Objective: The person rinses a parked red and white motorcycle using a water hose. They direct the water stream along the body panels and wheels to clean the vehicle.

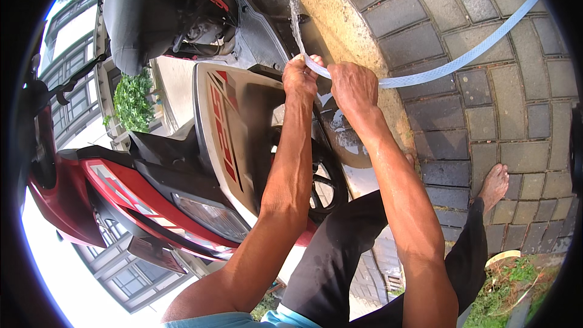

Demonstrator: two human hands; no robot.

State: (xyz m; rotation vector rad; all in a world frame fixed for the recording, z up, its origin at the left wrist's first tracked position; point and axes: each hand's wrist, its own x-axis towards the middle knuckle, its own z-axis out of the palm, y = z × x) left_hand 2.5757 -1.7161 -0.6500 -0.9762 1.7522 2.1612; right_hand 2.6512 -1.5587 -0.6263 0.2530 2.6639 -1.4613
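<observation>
A pale blue braided hose (452, 68) runs in from the upper right to both my hands. My left hand (300, 78) is closed around the hose near its outlet, with fingers pinched at the end. Just to the right, my right hand (354, 87) is wrapped over the hose. A stream of water (296, 21) leaves the outlet and goes upward in the view, toward the ground beside a red and black scooter (136, 197). The scooter's light front panel (220, 130) lies left of my left forearm. Its footboard (258, 31) is close to my left hand.
The scooter's black seat (130, 21) is at the upper left. A yellowish stone curb (346, 21) separates the wet ground from grey paving bricks (501, 94). My bare foot (495, 183) rests on the bricks. Grass (507, 288) grows at the lower right.
</observation>
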